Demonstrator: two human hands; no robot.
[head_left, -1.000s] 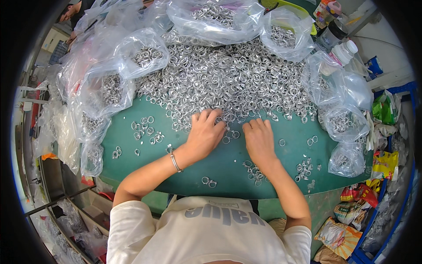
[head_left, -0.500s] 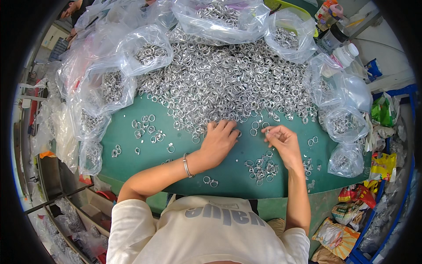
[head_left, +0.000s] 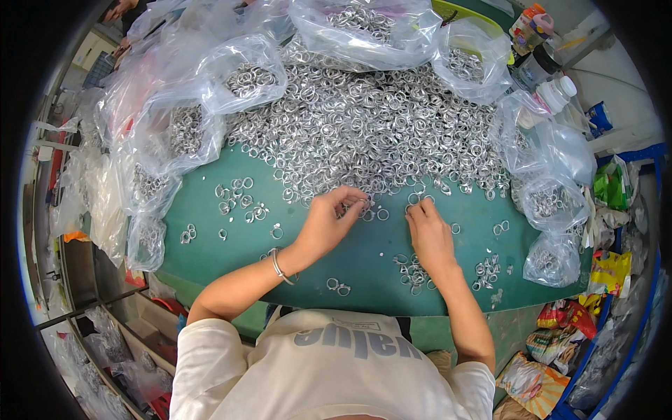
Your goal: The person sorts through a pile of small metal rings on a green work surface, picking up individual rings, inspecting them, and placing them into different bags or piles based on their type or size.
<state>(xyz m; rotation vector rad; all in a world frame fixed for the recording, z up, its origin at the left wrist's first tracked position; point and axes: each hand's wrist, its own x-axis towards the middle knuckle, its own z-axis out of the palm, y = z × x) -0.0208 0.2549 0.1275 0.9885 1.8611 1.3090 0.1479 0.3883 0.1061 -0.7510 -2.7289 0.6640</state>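
A large heap of silver metal rings (head_left: 378,126) spreads over the green table (head_left: 203,262). My left hand (head_left: 329,222), with a bangle (head_left: 278,266) at its wrist, is at the heap's near edge. Its thumb and fingers are pinched together on a small ring, partly hidden by the fingertips. My right hand (head_left: 430,236) reaches down to the table, fingertips closed on a ring at the heap's edge. Just below that hand lies a small pile of rings (head_left: 414,273), partly covered by the wrist. Another small group of rings (head_left: 486,271) sits to its right.
Clear plastic bags of rings (head_left: 187,133) line the left side, with more bags (head_left: 549,199) at the right and along the back. Loose rings (head_left: 238,199) lie scattered at left. Bottles (head_left: 556,91) stand back right; colourful packets (head_left: 549,385) lie beyond the table's right edge.
My right hand has moved left and turned down, its fingertips now at the table among the rings. My left hand has drawn back slightly, its thumb now showing against the fingers.
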